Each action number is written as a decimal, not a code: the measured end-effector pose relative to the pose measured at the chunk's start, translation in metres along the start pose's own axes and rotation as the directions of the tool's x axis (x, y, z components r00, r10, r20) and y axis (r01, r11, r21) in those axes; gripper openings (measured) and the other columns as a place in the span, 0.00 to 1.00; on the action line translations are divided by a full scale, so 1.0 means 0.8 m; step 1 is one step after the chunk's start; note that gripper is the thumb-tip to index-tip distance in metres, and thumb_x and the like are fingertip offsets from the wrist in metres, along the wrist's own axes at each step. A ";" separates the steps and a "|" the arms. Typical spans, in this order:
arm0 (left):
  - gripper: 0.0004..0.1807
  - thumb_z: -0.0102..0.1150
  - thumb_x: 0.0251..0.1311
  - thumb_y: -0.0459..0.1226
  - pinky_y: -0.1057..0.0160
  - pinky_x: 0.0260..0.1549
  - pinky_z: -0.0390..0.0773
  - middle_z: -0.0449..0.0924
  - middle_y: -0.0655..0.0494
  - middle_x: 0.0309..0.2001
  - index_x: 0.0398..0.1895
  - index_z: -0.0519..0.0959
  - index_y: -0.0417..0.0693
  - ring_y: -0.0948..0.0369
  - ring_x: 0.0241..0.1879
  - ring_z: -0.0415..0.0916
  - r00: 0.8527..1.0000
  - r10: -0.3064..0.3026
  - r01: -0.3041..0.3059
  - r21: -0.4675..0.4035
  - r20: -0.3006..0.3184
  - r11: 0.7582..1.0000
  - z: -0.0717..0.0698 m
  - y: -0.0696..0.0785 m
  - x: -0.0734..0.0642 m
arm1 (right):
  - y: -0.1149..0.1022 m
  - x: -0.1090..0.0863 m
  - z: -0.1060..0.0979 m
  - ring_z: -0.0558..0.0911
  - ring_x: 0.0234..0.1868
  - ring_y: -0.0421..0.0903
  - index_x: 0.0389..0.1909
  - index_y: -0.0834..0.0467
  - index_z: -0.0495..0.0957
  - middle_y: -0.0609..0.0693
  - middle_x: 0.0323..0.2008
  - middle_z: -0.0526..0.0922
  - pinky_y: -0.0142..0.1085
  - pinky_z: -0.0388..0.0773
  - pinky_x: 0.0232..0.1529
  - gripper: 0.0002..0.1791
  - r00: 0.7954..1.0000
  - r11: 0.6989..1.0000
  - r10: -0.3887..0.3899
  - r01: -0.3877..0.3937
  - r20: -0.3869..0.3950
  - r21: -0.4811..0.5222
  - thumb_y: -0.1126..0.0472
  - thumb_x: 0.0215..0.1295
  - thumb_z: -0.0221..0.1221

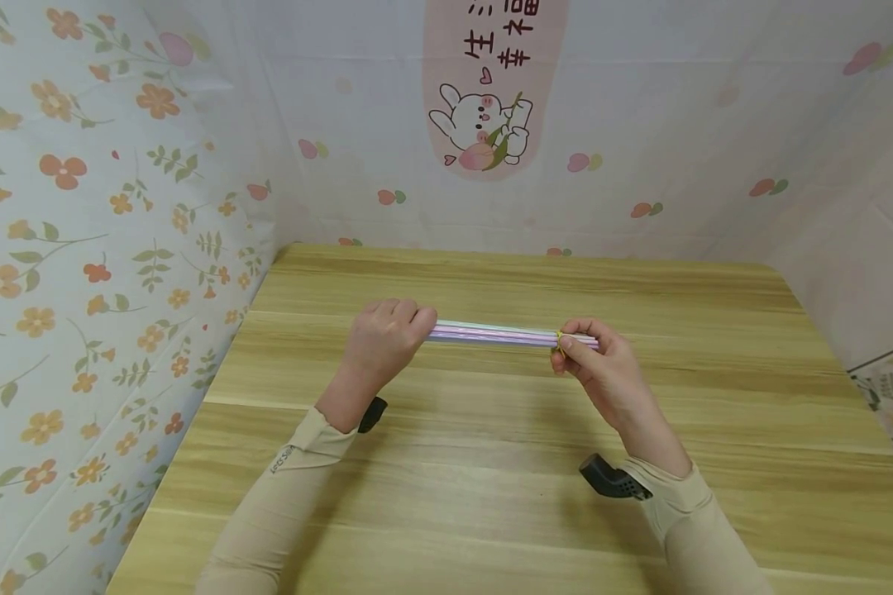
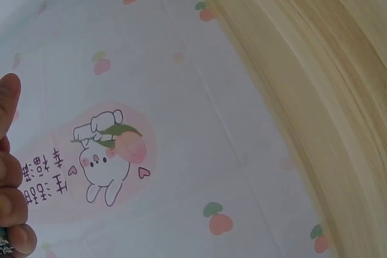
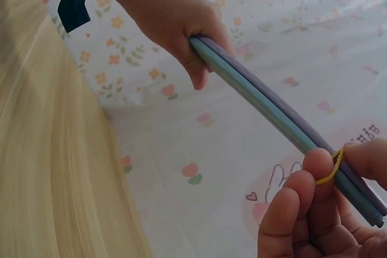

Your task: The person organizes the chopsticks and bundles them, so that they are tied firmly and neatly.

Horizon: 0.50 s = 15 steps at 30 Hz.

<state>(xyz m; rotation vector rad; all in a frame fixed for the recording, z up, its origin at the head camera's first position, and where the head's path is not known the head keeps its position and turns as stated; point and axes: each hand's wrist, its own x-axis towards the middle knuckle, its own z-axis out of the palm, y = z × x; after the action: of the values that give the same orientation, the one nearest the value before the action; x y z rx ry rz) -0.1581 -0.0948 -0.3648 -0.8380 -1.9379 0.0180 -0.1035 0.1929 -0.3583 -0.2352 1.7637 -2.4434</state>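
Note:
A bundle of slim pastel rods (image 1: 499, 334) in pink, purple, white and blue is held level above the table, running from hand to hand. My left hand (image 1: 387, 339) grips its left end in a fist, which hides that end. Near the other end, a yellow rubber band (image 3: 337, 167) loops around the rods. The fingertips and thumb of my right hand (image 1: 603, 372) pinch the band there, close against the bundle. The rod ends stick out a short way past the right fingers. In the left wrist view only the left fingers (image 2: 12, 203) show at the edge.
Below the hands is a wood-grain table (image 1: 461, 479). A white cloth (image 1: 342, 116) with a rabbit print hangs behind it, and a floral cloth (image 1: 119, 273) hangs along the left side. Each wrist wears a black camera mount (image 1: 610, 479).

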 end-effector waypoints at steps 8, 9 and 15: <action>0.18 0.49 0.57 0.22 0.68 0.18 0.44 0.53 0.57 0.12 0.15 0.61 0.47 0.64 0.11 0.48 1.000 -0.012 0.012 -0.012 -0.006 1.000 -0.001 0.000 0.001 | 0.004 0.000 0.000 0.81 0.29 0.38 0.36 0.56 0.76 0.45 0.29 0.80 0.28 0.78 0.36 0.09 0.999 0.999 -0.034 0.034 0.028 0.017 0.73 0.67 0.51; 0.18 0.49 0.57 0.22 0.68 0.18 0.44 0.53 0.57 0.12 0.15 0.61 0.47 0.64 0.11 0.48 1.000 -0.014 0.014 -0.012 -0.007 1.000 -0.001 0.000 0.001 | 0.005 -0.001 0.000 0.81 0.30 0.38 0.36 0.56 0.75 0.45 0.29 0.81 0.28 0.78 0.36 0.09 0.999 0.999 -0.040 0.040 0.030 0.018 0.73 0.68 0.51; 0.18 0.51 0.60 0.24 0.68 0.15 0.47 0.56 0.57 0.12 0.16 0.62 0.46 0.64 0.10 0.53 1.000 -0.029 0.029 -0.017 -0.005 0.999 -0.001 0.001 -0.001 | 0.008 -0.003 0.001 0.83 0.32 0.39 0.40 0.56 0.76 0.46 0.30 0.83 0.29 0.79 0.41 0.11 0.996 0.996 -0.087 0.086 0.033 0.027 0.74 0.68 0.50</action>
<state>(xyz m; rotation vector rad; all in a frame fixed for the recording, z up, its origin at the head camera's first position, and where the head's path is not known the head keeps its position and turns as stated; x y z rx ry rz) -0.1567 -0.0948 -0.3650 -0.8198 -1.9473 -0.0181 -0.1011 0.1903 -0.3643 -0.3566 1.7421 -2.5035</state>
